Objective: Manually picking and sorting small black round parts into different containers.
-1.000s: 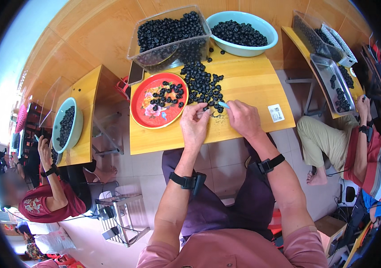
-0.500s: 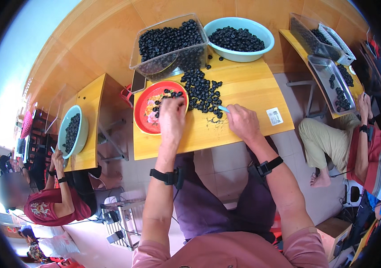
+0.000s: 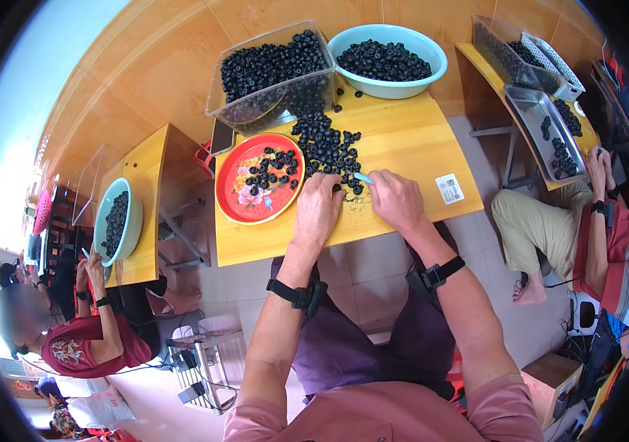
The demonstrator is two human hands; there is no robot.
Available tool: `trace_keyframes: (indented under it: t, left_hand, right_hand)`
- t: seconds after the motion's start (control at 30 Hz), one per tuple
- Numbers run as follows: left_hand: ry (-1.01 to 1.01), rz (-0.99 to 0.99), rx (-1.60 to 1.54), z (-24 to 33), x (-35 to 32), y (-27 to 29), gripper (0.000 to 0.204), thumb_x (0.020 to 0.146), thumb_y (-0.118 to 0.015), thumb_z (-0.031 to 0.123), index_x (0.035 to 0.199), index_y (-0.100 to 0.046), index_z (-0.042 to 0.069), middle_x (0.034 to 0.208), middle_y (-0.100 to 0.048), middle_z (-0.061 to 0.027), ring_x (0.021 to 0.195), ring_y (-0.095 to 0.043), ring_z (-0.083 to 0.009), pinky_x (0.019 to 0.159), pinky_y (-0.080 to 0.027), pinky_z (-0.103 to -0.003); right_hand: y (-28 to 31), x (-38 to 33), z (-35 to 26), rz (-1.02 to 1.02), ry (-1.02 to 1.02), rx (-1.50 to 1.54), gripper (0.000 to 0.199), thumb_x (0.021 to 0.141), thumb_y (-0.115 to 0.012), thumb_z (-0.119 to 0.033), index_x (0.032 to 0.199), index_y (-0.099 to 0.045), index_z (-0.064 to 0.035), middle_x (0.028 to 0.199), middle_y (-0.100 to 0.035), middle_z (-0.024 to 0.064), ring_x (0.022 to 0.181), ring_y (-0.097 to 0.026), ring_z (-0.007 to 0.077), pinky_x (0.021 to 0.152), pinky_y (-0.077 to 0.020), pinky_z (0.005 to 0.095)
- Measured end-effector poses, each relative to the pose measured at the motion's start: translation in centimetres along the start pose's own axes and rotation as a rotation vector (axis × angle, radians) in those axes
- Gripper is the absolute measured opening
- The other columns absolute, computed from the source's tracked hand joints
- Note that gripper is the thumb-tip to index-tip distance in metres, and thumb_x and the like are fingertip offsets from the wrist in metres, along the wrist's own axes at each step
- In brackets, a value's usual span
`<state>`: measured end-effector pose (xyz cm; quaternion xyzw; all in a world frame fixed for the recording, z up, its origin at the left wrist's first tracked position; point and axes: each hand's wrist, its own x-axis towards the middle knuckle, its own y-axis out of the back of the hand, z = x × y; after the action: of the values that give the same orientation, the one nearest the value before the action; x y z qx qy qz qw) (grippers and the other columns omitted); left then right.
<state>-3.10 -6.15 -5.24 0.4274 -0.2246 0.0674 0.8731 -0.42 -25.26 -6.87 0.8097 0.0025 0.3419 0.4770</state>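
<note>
My left hand [image 3: 319, 210] is at the near edge of a pile of small black round parts [image 3: 333, 151] on the yellow table. Its thumb and fingers close on a black part [image 3: 337, 188]. Just to the right, my right hand [image 3: 397, 199] grips a slim light-blue tool [image 3: 363, 178]. The tool's tip points left toward the part; its working end is too small to make out. A red round tray [image 3: 237, 206] with a flower pattern lies left of the pile, with several black parts on it.
Behind the pile stand a clear plastic bin [image 3: 274, 110] and a light-blue basin [image 3: 388, 94], both full of black parts. A white label [image 3: 449, 189] sticks to the table's right side. Co-workers sit left and right at other tables, with another basin [image 3: 135, 228] and a metal tray [image 3: 528, 118].
My left hand has moved from over the red tray rightward to the pile's near edge and now pinches a black part. My right hand keeps the light-blue tool in nearly the same place.
</note>
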Motion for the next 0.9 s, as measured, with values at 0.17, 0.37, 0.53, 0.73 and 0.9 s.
trace_keyframes:
  t: [0.17,0.37,0.53,0.73,0.9]
  left_hand:
    - [0.061,-0.020,-0.070,0.1,0.1,0.0,0.022,0.085,-0.074,0.004,0.106,-0.070,0.000,0.095,-0.069,-0.0167,0.088,-0.069,-0.0343,0.078,-0.056,-0.041]
    - [0.399,0.110,-0.509,-0.5,-0.8,-1.5,0.018,0.088,-0.075,0.004,0.105,-0.074,-0.001,0.091,-0.070,-0.0115,0.080,-0.070,-0.0188,0.071,-0.058,-0.031]
    - [0.363,0.220,-0.528,-0.2,-1.4,-1.7,0.017,0.087,-0.076,0.005,0.103,-0.075,0.000,0.087,-0.069,-0.0075,0.076,-0.067,-0.0133,0.071,-0.056,-0.028]
    - [0.443,0.135,-0.464,-0.1,-1.6,-1.7,0.020,0.087,-0.077,0.001,0.106,-0.070,-0.003,0.091,-0.070,-0.0036,0.079,-0.065,-0.0090,0.074,-0.055,-0.024]
    - [0.416,0.181,-0.556,0.2,-1.4,-1.9,0.024,0.084,-0.079,0.001,0.106,-0.068,0.000,0.087,-0.070,-0.0051,0.075,-0.065,-0.0097,0.069,-0.054,-0.025]
  right_hand:
    - [0.0,0.1,0.0,0.012,0.005,0.020,0.009,0.092,-0.064,-0.015,0.091,-0.062,-0.0067,0.076,-0.064,0.0109,0.071,-0.069,0.0313,0.060,-0.0555,0.0449]
    - [-0.1,0.1,-0.2,0.011,-0.006,0.026,0.008,0.091,-0.066,-0.013,0.089,-0.062,-0.0065,0.075,-0.063,0.0110,0.071,-0.068,0.0325,0.061,-0.0545,0.0450]
    - [0.0,0.0,-0.1,0.003,0.019,0.002,0.009,0.091,-0.065,-0.014,0.089,-0.062,-0.0060,0.075,-0.064,0.0104,0.071,-0.069,0.0299,0.060,-0.0553,0.0439]
    - [0.2,0.0,-0.4,0.012,0.065,0.012,0.008,0.090,-0.066,-0.013,0.090,-0.063,-0.0059,0.075,-0.063,0.0099,0.070,-0.068,0.0295,0.059,-0.0547,0.0434]
    - [0.3,-0.2,-0.4,0.016,0.122,0.026,0.007,0.088,-0.066,-0.013,0.089,-0.063,-0.0064,0.074,-0.062,0.0095,0.069,-0.068,0.0289,0.058,-0.0543,0.0422]
